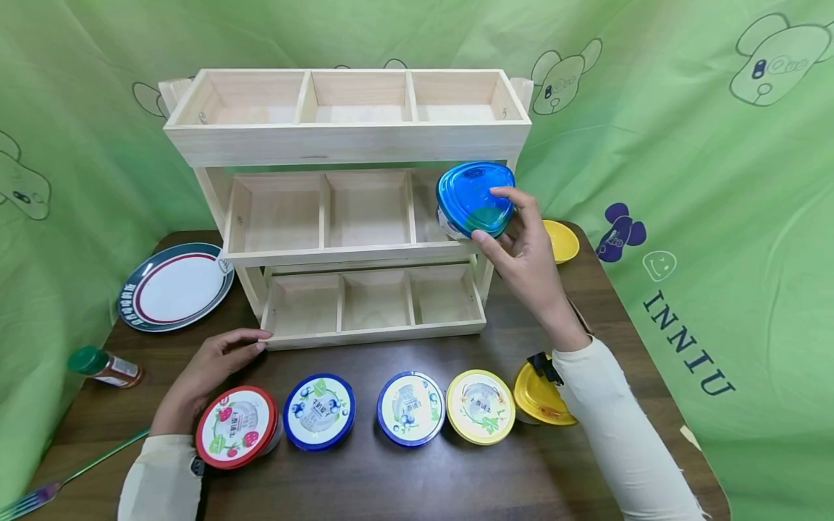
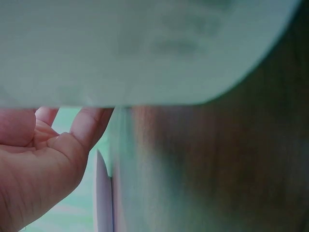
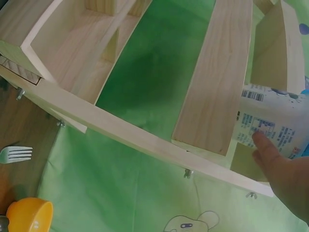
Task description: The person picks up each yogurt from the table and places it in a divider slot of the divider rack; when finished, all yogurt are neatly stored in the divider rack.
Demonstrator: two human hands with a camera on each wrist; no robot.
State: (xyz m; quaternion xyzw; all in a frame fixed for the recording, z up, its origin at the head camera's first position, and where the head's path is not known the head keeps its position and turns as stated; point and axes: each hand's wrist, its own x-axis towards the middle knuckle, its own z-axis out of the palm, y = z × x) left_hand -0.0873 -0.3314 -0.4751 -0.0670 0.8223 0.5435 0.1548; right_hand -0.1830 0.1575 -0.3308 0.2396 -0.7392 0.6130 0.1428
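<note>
My right hand [image 1: 526,257] grips a tub with a translucent blue lid [image 1: 474,194]. It is held tilted over the right compartment of the middle tier of a three-tier wooden shelf [image 1: 348,145]. In the right wrist view, the thumb presses near the printed label on the tub's white side [image 3: 263,118]. My left hand [image 1: 211,365] has its fingertips at the front left corner of the lowest tier. Close to that hand stands a tub with a red strawberry lid [image 1: 237,427]. In the left wrist view a pale, blurred surface hides part of the hand.
In front of the shelf stand two blue-rimmed tubs [image 1: 319,412], a yellow-rimmed tub [image 1: 481,407] and a yellow-lidded tub [image 1: 544,394]. On the left lie a plate [image 1: 182,286], a green-capped spice jar [image 1: 107,367] and a fork [image 1: 72,477]. A yellow bowl [image 1: 562,241] is behind my right hand.
</note>
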